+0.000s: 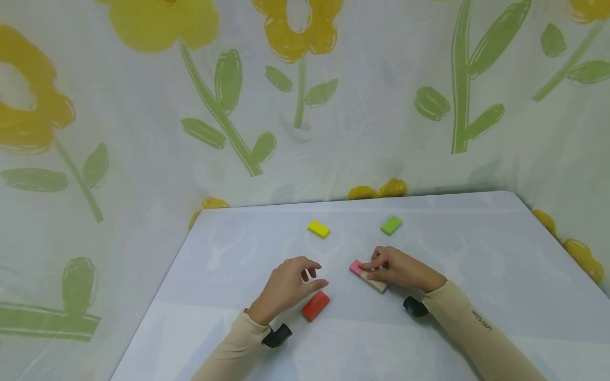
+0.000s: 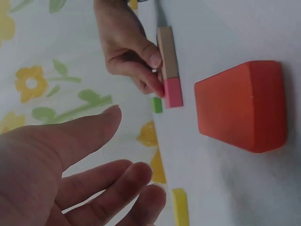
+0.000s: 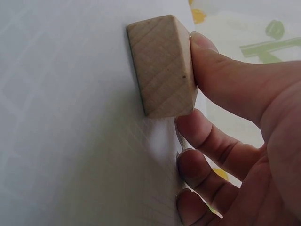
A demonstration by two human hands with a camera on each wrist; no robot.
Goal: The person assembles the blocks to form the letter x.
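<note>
My right hand [image 1: 397, 269] is over two blocks lying end to end, a pink block [image 1: 355, 266] and a plain wooden block [image 1: 375, 284]. Its index fingertip touches the pink one, while the thumb rests on top of the wooden one, beside the join. In the right wrist view, the wooden block's end face [image 3: 157, 68] shows up close, and the other fingers hang bent beside it. My left hand [image 1: 288, 286] hovers with thumb and fingers spread and nothing between them. Just below its thumb lies an orange-red block [image 1: 316, 306], large in the left wrist view.
Farther back on the white table [image 1: 457, 243] lie a yellow block [image 1: 319, 229] and a green block [image 1: 392, 225], apart from each other. Behind the table hangs a cloth [image 1: 371, 106] printed with yellow flowers and green leaves.
</note>
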